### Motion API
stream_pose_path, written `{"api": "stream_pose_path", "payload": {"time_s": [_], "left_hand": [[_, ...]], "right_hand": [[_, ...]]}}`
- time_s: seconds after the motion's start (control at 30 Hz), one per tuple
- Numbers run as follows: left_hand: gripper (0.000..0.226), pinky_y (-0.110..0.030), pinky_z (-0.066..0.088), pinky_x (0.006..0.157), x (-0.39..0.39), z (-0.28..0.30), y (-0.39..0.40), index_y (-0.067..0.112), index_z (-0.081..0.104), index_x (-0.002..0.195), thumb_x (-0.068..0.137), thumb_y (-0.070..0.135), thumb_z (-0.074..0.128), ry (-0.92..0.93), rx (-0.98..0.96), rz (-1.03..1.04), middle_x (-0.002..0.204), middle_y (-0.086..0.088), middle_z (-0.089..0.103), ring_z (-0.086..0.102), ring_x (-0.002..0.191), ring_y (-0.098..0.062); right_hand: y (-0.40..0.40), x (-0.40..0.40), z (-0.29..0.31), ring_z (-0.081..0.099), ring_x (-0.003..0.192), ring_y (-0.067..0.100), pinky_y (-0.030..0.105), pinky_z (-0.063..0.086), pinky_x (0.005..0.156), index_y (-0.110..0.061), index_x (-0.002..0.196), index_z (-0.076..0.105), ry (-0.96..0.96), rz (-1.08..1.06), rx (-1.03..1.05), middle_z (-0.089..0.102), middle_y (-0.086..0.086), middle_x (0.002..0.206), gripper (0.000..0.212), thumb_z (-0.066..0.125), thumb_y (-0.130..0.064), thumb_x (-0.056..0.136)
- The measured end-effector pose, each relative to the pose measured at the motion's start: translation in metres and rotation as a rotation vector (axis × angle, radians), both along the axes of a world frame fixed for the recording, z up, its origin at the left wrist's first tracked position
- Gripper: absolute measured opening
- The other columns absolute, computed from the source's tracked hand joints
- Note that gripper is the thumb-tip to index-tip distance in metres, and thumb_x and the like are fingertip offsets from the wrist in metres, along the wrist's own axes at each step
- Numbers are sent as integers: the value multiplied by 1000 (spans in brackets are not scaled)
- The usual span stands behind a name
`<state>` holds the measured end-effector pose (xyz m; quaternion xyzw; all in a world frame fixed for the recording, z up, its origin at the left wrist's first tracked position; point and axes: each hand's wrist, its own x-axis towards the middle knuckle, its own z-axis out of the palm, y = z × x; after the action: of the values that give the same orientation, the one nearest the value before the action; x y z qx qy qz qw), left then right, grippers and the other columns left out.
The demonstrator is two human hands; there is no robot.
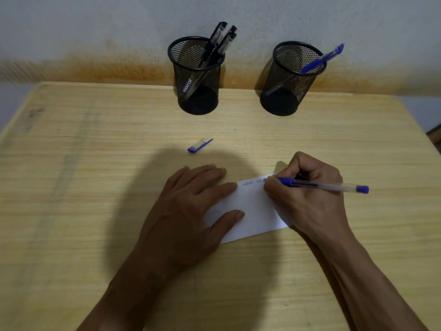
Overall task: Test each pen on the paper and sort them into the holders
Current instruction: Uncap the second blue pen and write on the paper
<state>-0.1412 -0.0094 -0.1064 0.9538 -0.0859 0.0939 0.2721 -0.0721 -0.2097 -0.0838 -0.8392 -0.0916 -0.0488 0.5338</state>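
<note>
A small white paper (pixel 253 206) lies on the wooden table (pixel 95 187), with blue scribbles along its far edge. My left hand (pixel 188 211) rests flat on the paper's left part, fingers spread. My right hand (pixel 307 194) grips an uncapped blue pen (pixel 329 186), its tip on the paper's top right corner. The pen's blue cap (pixel 200 145) lies loose on the table beyond my left hand. At the back stand two black mesh holders: the left holder (pixel 198 77) has two black pens (pixel 218 44), the right holder (pixel 291 80) has one blue pen (pixel 322 59).
The table's far edge meets a white wall (pixel 95 32) with an orange stain along its base. Table edges run at the far left and far right. Bare wood lies between the holders and my hands.
</note>
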Motion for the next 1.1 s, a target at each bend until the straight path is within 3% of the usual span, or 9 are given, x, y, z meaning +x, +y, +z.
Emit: {"api": "stream_pose_path", "payload": {"time_s": [0.6, 0.73, 0.8, 1.1], "left_hand": [[50, -43, 32, 114, 0, -2, 1, 28, 66, 125, 87, 57, 54, 0, 4, 0, 138, 4, 58, 48, 133, -13], [50, -45, 33, 113, 1, -4, 0, 27, 66, 125, 87, 57, 55, -20, 11, -3, 137, 3, 59, 49, 132, -14], [48, -44, 34, 112, 0, -4, 0, 27, 67, 123, 87, 56, 56, -38, 12, 1, 136, 3, 60, 50, 131, -14], [44, -48, 42, 105, 0, -8, -1, 27, 70, 117, 83, 54, 63, -110, -35, 28, 129, 7, 64, 55, 125, -13]], "right_hand": [[1, 0, -2, 51, 53, 8, 16, 42, 49, 1, 63, 56, -6, -23, -39, 58, 8, 56, 19, 72, 3, 74], [-3, 5, 1, 62, 57, 24, 37, 54, 56, 0, 64, 56, 102, -86, 131, 63, 17, 60, 17, 69, 6, 73], [-6, 6, 3, 63, 52, 27, 41, 55, 57, 1, 64, 54, 144, -89, 231, 63, 19, 57, 18, 67, 9, 72], [-8, 2, 5, 60, 48, 14, 25, 52, 51, 6, 67, 54, 108, -88, 304, 62, 12, 53, 17, 65, 15, 77]]}}
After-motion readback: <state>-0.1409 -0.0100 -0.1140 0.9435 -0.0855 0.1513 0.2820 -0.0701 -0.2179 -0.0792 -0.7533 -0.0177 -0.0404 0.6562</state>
